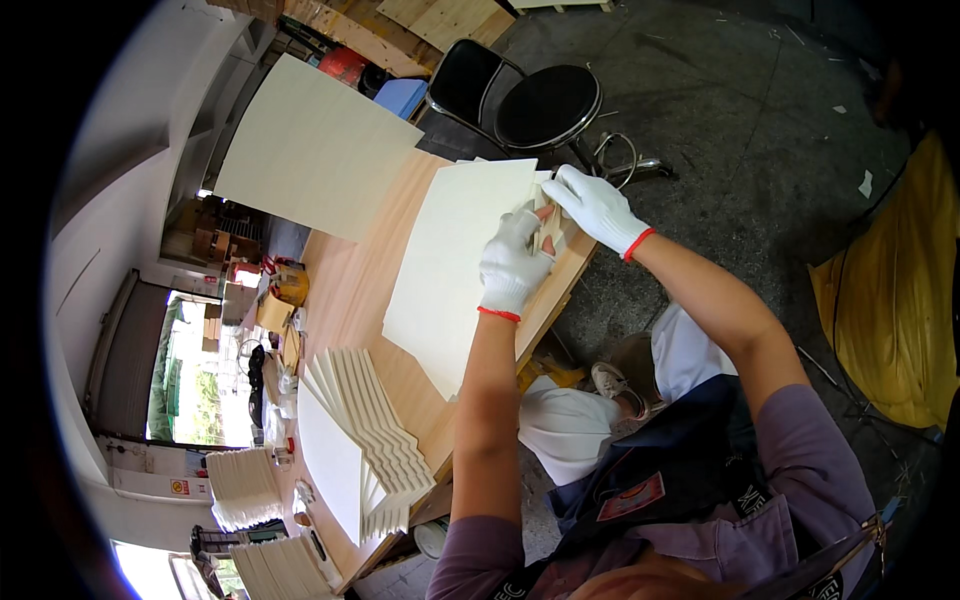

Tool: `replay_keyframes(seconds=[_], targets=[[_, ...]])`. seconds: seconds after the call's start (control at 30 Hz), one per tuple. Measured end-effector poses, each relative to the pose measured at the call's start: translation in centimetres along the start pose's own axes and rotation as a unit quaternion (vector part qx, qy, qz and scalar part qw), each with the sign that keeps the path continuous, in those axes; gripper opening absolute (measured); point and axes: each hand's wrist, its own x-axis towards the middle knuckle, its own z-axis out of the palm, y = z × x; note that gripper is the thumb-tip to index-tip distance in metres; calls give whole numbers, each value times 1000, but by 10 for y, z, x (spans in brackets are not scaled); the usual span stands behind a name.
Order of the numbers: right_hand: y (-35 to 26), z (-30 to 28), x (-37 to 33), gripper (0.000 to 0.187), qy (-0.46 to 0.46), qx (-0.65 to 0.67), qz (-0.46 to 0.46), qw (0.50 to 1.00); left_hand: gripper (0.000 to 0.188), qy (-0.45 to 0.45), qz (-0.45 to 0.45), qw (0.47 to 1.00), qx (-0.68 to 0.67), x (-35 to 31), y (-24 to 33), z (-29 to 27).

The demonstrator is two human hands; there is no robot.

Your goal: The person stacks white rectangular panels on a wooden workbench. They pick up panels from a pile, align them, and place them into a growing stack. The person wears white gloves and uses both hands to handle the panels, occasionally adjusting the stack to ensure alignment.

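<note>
A stack of white sheets with shaped edges (455,265) lies on the wooden table in front of me. My left hand (512,258), in a white glove with bare finger and thumb tips, grips the sheets' edge on the table's near right side. Beyond it, my right hand (600,208), in a white glove with a red cuff, is closed on the sheets' far right corner. Its fingertips are partly hidden, and how many sheets each hand holds cannot be made out.
A large pale panel (315,150) overhangs the far left of the wooden table (345,280). Fanned white sheets (375,430) lie at its near left end. A black chair (470,85) and round stool (548,107) stand beyond. Yellow sheeting (895,300) hangs at right.
</note>
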Motion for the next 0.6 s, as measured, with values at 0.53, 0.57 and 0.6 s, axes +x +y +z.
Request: replay_keyframes(seconds=[0.53,0.57,0.6], targets=[[7,-29,3,43,-36,-311,-185,932,31,55,17,991,121,2,-21,14],[4,-30,4,43,-39,-317,-202,926,30,57,12,990,130,6,-25,15],[0,-30,6,42,-43,-327,-222,918,30,58,8,988,141,10,-31,16]])
